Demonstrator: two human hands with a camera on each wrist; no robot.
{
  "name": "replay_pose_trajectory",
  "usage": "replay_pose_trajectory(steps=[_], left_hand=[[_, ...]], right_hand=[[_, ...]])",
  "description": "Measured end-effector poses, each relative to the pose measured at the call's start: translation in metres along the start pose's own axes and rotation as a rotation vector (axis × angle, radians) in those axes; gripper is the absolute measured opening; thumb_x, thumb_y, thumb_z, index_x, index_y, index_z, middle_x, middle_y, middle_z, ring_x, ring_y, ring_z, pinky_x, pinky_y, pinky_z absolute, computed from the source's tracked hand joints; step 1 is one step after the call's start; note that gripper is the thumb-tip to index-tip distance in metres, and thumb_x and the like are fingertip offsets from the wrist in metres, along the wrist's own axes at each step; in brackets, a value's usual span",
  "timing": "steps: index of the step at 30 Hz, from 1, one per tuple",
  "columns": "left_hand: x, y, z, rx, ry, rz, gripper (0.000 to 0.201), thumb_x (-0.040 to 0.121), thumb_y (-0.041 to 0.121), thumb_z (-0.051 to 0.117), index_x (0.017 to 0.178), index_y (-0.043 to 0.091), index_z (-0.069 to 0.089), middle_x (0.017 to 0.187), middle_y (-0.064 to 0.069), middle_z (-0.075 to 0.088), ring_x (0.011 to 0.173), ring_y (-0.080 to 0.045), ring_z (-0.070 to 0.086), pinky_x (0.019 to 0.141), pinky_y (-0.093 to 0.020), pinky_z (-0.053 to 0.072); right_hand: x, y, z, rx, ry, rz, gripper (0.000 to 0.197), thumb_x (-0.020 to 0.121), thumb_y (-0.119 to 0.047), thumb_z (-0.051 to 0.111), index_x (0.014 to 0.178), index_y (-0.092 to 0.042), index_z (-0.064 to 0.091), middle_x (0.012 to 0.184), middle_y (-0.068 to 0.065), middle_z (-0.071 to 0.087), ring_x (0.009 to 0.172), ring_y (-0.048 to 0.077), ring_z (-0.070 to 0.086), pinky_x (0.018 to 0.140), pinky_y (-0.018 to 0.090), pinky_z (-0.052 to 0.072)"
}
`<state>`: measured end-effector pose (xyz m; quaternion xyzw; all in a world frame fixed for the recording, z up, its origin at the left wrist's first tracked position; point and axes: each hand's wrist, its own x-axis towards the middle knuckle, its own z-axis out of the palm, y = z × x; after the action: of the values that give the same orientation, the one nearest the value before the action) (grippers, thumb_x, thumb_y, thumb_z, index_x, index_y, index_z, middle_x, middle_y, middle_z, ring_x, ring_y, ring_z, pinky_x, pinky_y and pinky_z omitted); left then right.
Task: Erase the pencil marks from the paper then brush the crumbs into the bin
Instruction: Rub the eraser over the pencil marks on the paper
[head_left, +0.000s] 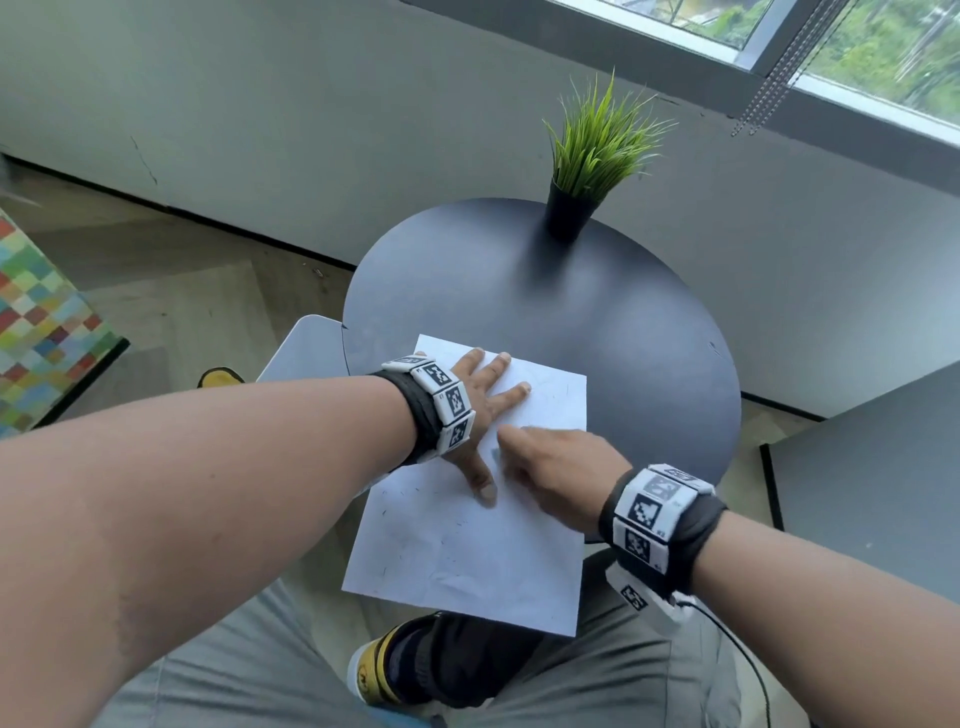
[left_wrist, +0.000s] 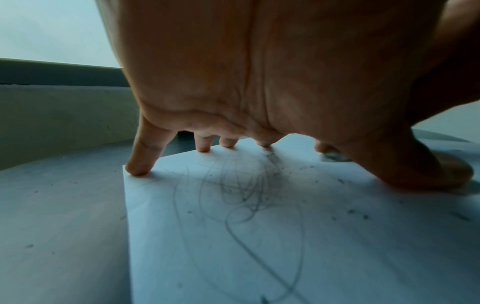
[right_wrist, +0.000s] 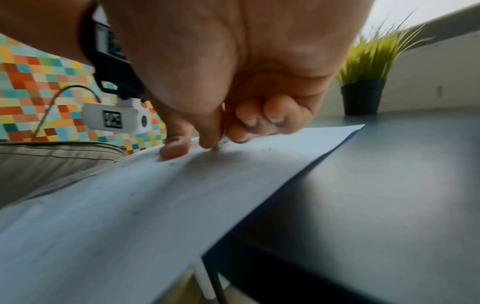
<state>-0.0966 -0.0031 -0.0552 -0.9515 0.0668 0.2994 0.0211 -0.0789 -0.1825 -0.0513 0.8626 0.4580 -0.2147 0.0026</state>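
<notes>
A white sheet of paper (head_left: 467, 545) lies on the round dark table (head_left: 519, 291), its near part hanging over the table edge. My left hand (head_left: 475, 410) presses flat on the sheet with fingers spread. In the left wrist view, pencil scribbles (left_wrist: 241, 195) run under that palm and dark crumbs (left_wrist: 350, 211) dot the paper (left_wrist: 285, 257). My right hand (head_left: 519, 452) has curled fingers pinching a small eraser (right_wrist: 225, 121) against the paper (right_wrist: 130, 205), just beside the left thumb. Only a red sliver of the eraser shows.
A potted grass plant (head_left: 592, 156) stands at the table's far edge. A pale object (head_left: 306, 348) sits low beside the table's left rim; what it is I cannot tell. A second grey table (head_left: 872, 493) is on the right, a chequered box (head_left: 41, 322) on the left.
</notes>
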Motion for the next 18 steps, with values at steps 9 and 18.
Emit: replay_pose_trajectory(steps=[9, 18], left_hand=[[0.000, 0.002, -0.001, -0.004, -0.009, -0.006, 0.145, 0.055, 0.087, 0.072, 0.156, 0.040, -0.020, 0.165, -0.006, -0.029, 0.152, -0.037, -0.020, 0.110, -0.076, 0.014], [-0.001, 0.005, -0.001, -0.010, 0.004, -0.011, 0.142, 0.056, 0.086, 0.072, 0.156, 0.042, -0.019, 0.165, -0.007, -0.028, 0.152, -0.037, -0.020, 0.112, -0.074, 0.013]], right_hand=[[0.000, -0.005, -0.004, -0.006, -0.026, 0.010, 0.009, 0.095, -0.025, 0.044, 0.098, -0.027, 0.036, 0.098, 0.000, 0.059, 0.091, 0.030, 0.058, 0.068, 0.036, 0.044], [0.003, 0.006, -0.009, 0.037, 0.057, 0.191, 0.009, 0.096, -0.027, 0.041, 0.101, -0.024, 0.034, 0.087, 0.000, 0.056, 0.086, 0.034, 0.057, 0.067, 0.037, 0.043]])
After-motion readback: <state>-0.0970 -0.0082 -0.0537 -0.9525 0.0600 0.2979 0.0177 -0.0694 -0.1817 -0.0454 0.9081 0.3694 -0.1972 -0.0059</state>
